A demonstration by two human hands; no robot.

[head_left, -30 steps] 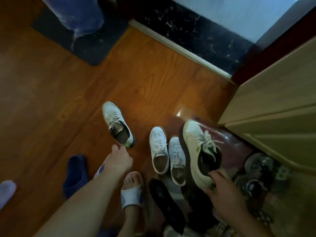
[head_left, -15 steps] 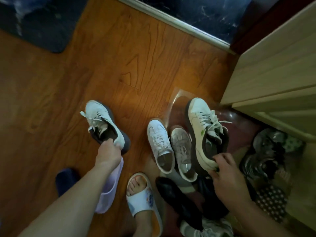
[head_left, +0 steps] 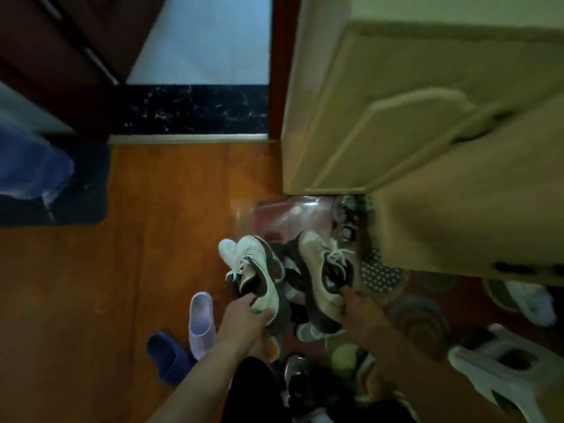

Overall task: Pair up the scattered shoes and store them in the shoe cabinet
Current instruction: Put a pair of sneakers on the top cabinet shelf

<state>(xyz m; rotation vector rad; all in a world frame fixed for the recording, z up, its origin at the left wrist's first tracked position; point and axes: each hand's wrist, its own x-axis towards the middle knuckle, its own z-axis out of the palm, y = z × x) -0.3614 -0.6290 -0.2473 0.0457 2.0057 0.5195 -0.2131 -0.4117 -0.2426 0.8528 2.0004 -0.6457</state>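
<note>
Two white lace-up sneakers with dark soles are held side by side above the floor, toes pointing away: the left sneaker (head_left: 259, 279) and the right sneaker (head_left: 323, 276). The beige shoe cabinet (head_left: 427, 132) stands just beyond.

Beneath the two held sneakers (head_left: 293, 279), a dark heap of shoes (head_left: 305, 386) lies too blurred and overlapped to sort into pairs. The cabinet door (head_left: 427, 148) above them hides the cabinet's inside and runs past the right edge. Right of them, a white stool (head_left: 500, 370) is cut by the bottom edge.
</note>
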